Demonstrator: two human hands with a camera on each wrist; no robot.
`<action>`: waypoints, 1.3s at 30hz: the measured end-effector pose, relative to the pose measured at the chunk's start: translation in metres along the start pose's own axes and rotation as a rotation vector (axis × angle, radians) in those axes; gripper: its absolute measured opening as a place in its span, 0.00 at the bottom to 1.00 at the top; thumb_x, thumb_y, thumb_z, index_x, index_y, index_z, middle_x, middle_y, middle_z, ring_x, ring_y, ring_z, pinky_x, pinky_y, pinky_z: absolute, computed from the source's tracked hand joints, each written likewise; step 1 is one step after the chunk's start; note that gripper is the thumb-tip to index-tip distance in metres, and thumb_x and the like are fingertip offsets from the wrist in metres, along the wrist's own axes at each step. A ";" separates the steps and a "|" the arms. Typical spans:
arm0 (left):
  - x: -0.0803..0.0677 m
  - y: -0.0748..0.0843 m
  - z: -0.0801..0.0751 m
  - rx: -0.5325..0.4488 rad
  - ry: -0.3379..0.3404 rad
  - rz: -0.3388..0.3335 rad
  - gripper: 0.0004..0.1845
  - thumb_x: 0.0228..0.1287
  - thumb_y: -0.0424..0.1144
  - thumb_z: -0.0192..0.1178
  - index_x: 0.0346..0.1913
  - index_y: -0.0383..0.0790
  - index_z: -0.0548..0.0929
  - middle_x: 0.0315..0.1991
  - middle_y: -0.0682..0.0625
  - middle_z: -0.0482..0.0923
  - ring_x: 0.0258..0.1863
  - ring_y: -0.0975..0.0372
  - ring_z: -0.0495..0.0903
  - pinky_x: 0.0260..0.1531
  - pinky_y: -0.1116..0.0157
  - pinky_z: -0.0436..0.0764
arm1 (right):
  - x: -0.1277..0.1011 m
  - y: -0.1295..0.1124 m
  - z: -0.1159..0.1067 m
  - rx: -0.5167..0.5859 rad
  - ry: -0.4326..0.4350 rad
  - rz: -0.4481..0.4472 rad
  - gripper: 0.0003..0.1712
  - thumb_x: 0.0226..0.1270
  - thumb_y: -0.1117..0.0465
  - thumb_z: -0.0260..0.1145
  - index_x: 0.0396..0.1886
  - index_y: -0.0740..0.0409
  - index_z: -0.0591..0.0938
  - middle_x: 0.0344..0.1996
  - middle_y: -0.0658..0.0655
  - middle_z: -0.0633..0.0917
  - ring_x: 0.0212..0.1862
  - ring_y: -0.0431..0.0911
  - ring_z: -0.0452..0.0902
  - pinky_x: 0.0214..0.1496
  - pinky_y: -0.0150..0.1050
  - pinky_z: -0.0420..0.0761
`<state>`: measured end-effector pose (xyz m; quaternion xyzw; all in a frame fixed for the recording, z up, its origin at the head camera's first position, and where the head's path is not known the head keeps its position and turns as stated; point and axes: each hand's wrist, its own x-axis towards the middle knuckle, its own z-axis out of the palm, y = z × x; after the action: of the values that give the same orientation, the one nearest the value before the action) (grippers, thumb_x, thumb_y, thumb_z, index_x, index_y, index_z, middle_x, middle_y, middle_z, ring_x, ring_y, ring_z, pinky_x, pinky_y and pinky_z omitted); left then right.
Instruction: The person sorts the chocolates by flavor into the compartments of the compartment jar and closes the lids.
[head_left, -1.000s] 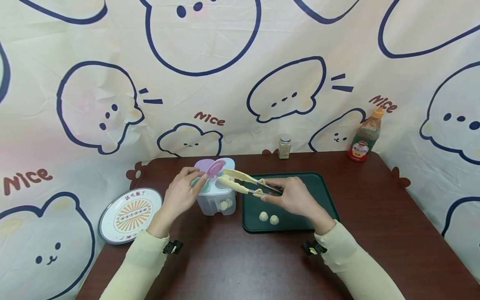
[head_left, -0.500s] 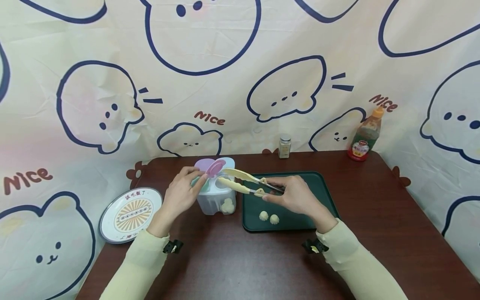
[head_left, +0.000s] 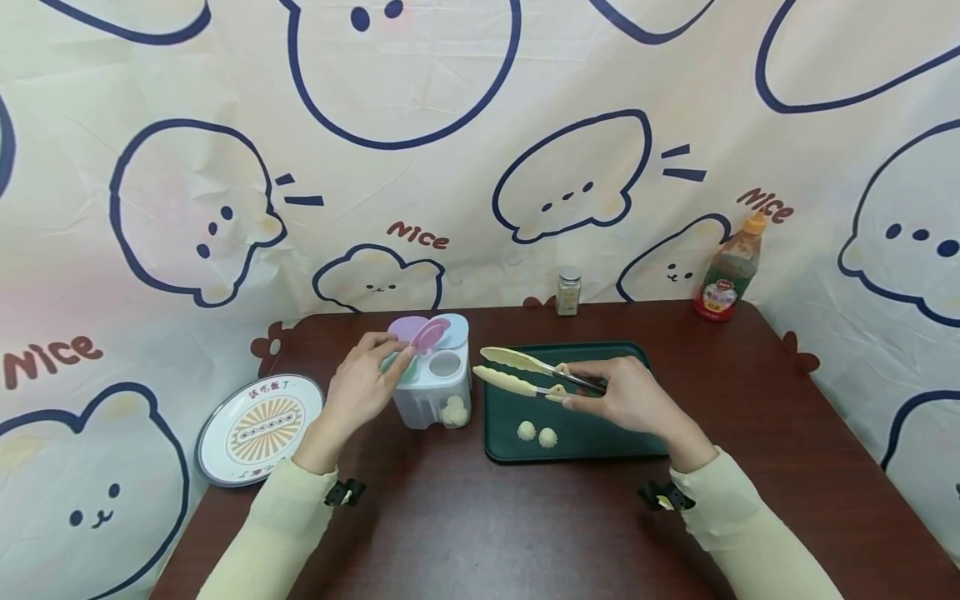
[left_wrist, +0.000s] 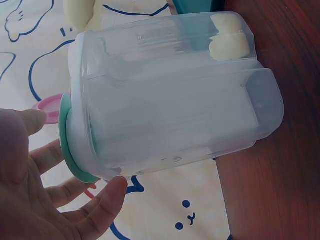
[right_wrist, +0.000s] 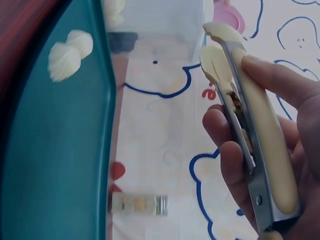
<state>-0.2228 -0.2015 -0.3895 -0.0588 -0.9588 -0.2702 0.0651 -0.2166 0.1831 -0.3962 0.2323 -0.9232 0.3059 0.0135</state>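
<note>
My left hand [head_left: 366,379] holds up a small pink flip lid [head_left: 429,336] by its edge, thumb against it, on top of a clear storage box [left_wrist: 165,100]. Beneath that lid the box's round opening [head_left: 445,363] is uncovered. White dumpling-like pieces [head_left: 453,411] lie at the bottom of the box, in its front right compartment. My right hand [head_left: 637,400] grips cream-tipped tongs [right_wrist: 265,135], thumb along one arm and fingers round the other. Their tips are spread with nothing between them, over the left part of a dark green tray [head_left: 592,448]. Two more white pieces [head_left: 537,434] sit on the tray.
A patterned plate [head_left: 260,431] lies at the table's left edge. Along the back stand a small seasoning jar [head_left: 568,293] and, at right, a sauce bottle [head_left: 729,271] with an orange cap. A cartoon-printed cloth [head_left: 420,183] hangs behind the brown table [head_left: 480,525].
The tongs have moved right, away from the box opening and over the tray. White pieces inside the box have become a taller clump. My left hand keeps its place on the lid.
</note>
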 end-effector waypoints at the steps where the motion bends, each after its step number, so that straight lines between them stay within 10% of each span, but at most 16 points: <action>1: 0.000 0.000 0.000 0.000 -0.001 -0.001 0.33 0.74 0.65 0.42 0.65 0.45 0.78 0.69 0.42 0.68 0.67 0.44 0.69 0.63 0.36 0.71 | -0.002 0.003 -0.001 -0.002 -0.009 0.005 0.30 0.58 0.45 0.76 0.58 0.50 0.85 0.31 0.45 0.88 0.23 0.39 0.68 0.20 0.33 0.64; 14: -0.001 0.001 -0.001 0.000 -0.005 -0.004 0.33 0.74 0.65 0.42 0.65 0.45 0.78 0.69 0.42 0.68 0.67 0.44 0.69 0.63 0.35 0.70 | -0.021 0.032 -0.006 -0.060 -0.136 0.053 0.29 0.58 0.45 0.75 0.58 0.49 0.85 0.24 0.41 0.83 0.22 0.38 0.67 0.20 0.31 0.63; 39: -0.002 0.001 -0.001 -0.007 0.003 0.012 0.33 0.75 0.64 0.43 0.65 0.44 0.78 0.69 0.42 0.68 0.67 0.44 0.69 0.63 0.36 0.71 | -0.026 0.058 0.008 -0.174 -0.219 -0.030 0.25 0.54 0.41 0.76 0.52 0.40 0.88 0.46 0.44 0.89 0.36 0.37 0.76 0.32 0.31 0.72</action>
<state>-0.2210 -0.2009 -0.3882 -0.0643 -0.9574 -0.2733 0.0681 -0.2181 0.2298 -0.4395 0.2759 -0.9386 0.1974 -0.0627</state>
